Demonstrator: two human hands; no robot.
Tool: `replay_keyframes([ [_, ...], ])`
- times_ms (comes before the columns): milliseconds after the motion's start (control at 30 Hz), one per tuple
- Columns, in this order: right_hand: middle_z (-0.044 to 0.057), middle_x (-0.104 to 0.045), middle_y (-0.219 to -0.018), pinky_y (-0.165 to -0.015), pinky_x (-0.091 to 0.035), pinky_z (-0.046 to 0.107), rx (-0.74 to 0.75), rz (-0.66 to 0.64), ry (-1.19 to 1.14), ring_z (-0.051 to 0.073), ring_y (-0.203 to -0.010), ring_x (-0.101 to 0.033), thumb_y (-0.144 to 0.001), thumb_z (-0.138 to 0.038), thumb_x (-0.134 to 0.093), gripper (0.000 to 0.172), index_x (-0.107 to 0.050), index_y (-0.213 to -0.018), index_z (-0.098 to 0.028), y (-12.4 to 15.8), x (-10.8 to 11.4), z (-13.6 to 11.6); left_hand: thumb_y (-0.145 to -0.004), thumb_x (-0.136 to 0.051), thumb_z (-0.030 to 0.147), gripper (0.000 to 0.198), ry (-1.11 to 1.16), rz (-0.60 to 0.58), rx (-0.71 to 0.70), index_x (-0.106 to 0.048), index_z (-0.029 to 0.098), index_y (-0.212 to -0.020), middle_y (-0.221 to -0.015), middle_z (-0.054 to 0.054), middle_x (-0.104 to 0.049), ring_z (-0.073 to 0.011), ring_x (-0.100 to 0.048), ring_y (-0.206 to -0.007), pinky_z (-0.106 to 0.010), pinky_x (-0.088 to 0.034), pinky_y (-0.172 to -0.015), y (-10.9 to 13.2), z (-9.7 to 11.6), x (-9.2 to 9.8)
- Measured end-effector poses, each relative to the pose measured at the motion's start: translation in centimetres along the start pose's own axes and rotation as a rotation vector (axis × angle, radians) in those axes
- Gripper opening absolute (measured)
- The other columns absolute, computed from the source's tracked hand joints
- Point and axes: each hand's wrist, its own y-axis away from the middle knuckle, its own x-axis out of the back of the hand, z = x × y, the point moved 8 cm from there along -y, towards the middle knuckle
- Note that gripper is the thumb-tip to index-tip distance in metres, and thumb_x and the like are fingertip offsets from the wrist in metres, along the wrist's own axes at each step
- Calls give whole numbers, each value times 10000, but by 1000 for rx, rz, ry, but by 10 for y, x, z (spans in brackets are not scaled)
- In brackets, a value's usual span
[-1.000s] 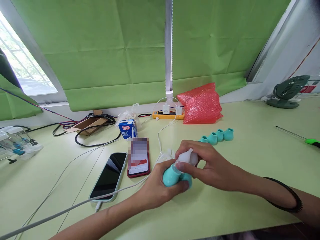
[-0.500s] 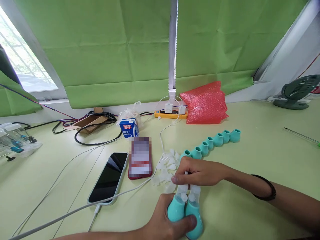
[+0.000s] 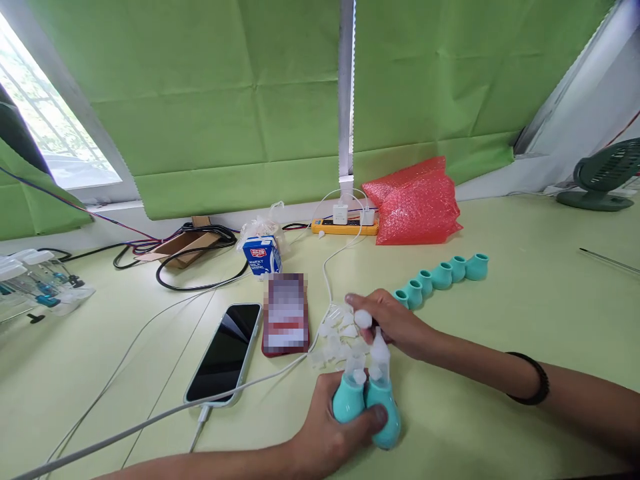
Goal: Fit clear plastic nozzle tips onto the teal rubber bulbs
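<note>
My left hand (image 3: 340, 427) is wrapped around two teal squeeze-bulb nasal aspirators side by side. The left aspirator (image 3: 349, 400) has a clear collar with an open-looking top and a small round white knob. On the right aspirator (image 3: 384, 417), a white cone-shaped tip (image 3: 380, 350) rises from the clear collar. Just above them, my right hand (image 3: 395, 323) is closed on a small white nozzle tip (image 3: 363, 319), its rounded end facing me. Loose white and clear plastic pieces (image 3: 336, 343) lie in a pile left of that hand.
Teal bulbs (image 3: 443, 275) stand in a slanting row behind my right hand. Two phones lie to the left, the nearer phone (image 3: 225, 353) plugged into a white cable (image 3: 165, 419). Farther back are a milk carton (image 3: 263, 257), an orange power strip (image 3: 345, 228) and red bubble wrap (image 3: 417, 207).
My right hand has moved up and away from the aspirators, uncovering the cone tip on the right one. A white nozzle tip now shows at its fingers. My left hand has risen slightly in view.
</note>
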Motion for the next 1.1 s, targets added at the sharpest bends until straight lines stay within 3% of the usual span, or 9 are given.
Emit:
replay_keyframes([
  [100,-64,-268,-358,-373,-181,202,154,169,204,48,-337,-220,-818,-488,-299,523,-464,-463,-141,-6,24,-16,-600,-641,413,356,36,15,12,-608,120,-801,-763,-58,-602,-176,-534,-681,-268,-415,-615,-1,-8,2],
  [200,-26,-402,-466,-464,-248,216,371,242,669,78,-459,-369,-791,-449,-421,431,-508,-507,-136,-5,34,-37,-604,-645,396,353,38,-3,27,-601,117,-816,-776,-61,-609,-185,-543,-702,-272,-417,-631,0,-9,1],
  [300,28,-542,-662,-554,-300,240,422,188,1013,128,-612,-481,-786,-380,-477,299,-586,-646,-140,-10,30,-31,-611,-642,389,366,30,12,39,-585,118,-851,-814,-71,-613,-197,-548,-737,-283,-420,-653,1,-9,3],
  [433,66,-586,-815,-666,-328,292,453,38,1151,190,-773,-522,-750,-299,-554,174,-615,-823,-153,-19,16,-14,-602,-645,404,411,50,48,60,-565,123,-891,-834,-76,-611,-205,-551,-756,-289,-425,-658,-1,-19,6],
  [533,69,-595,-815,-729,-315,332,505,76,1073,195,-799,-519,-785,-250,-503,153,-607,-824,-144,-15,18,-22,-607,-635,420,406,63,49,59,-571,116,-868,-798,-69,-612,-199,-552,-730,-284,-425,-645,-3,-21,7],
  [633,48,-584,-720,-662,-347,273,490,77,787,138,-693,-511,-870,-281,-327,314,-579,-763,-129,-5,26,-39,-613,-632,411,385,47,77,43,-579,111,-850,-753,-55,-606,-185,-543,-703,-273,-420,-637,-4,-13,9],
  [800,-42,-394,-451,-465,-277,200,393,-228,646,61,-440,-334,-825,-395,-384,415,-459,-507,-139,14,7,-43,-629,-624,388,337,8,113,29,-596,116,-827,-724,-52,-599,-171,-527,-662,-270,-415,-624,-2,-3,10],
  [967,-51,-332,-379,-391,-258,190,207,-471,304,44,-357,-287,-834,-370,-307,472,-371,-420,-152,10,-13,-19,-614,-640,382,282,-40,104,-59,-620,125,-728,-692,-52,-600,-177,-529,-645,-265,-415,-616,0,-2,7],
  [1100,-62,-266,-351,-370,-225,203,134,-203,246,50,-324,-241,-840,-407,-224,489,-321,-420,-177,-7,8,-12,-592,-656,368,279,-13,70,-37,-615,128,-730,-700,-48,-606,-181,-535,-663,-259,-418,-619,2,-4,5],
])
